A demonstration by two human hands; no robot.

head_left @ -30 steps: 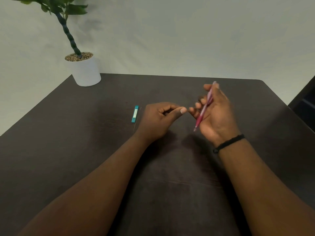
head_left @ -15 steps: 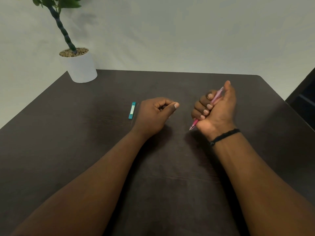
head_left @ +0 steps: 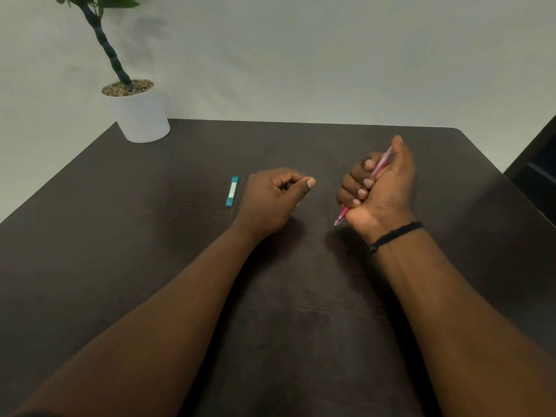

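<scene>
From the head view, my right hand [head_left: 379, 188] is closed in a fist round the pink mechanical pencil [head_left: 379, 165], all four fingers [head_left: 362, 192] wrapped over the barrel and the thumb standing straight up alongside it. The pencil runs slantwise through the fist: its tip pokes out below the heel of my palm toward 7 o'clock, just above the dark table [head_left: 150, 266], and its cap end shows past my forefinger toward 1 o'clock, close against the thumb. A black braided bracelet [head_left: 394, 234] sits on that wrist. My left hand [head_left: 270, 200] lies at 9 o'clock from the right one, near it but apart, with the table showing between them. It is curled into a loose fist with the thumb laid out along the forefinger, nail up, and it holds nothing that shows. Just beside the left hand, again at 9 o'clock, a small teal lead case [head_left: 232, 191] lies flat on the table, its long side running roughly 12 to 6. A thin pale line lies between the case and my knuckles; I cannot tell what it is. At 11 o'clock, on the far left corner of the table, stands a white pot [head_left: 141, 115] topped with pebbles, holding a plant with a twisted green stem [head_left: 108, 52]. Both my forearms reach in from 6 o'clock.
</scene>
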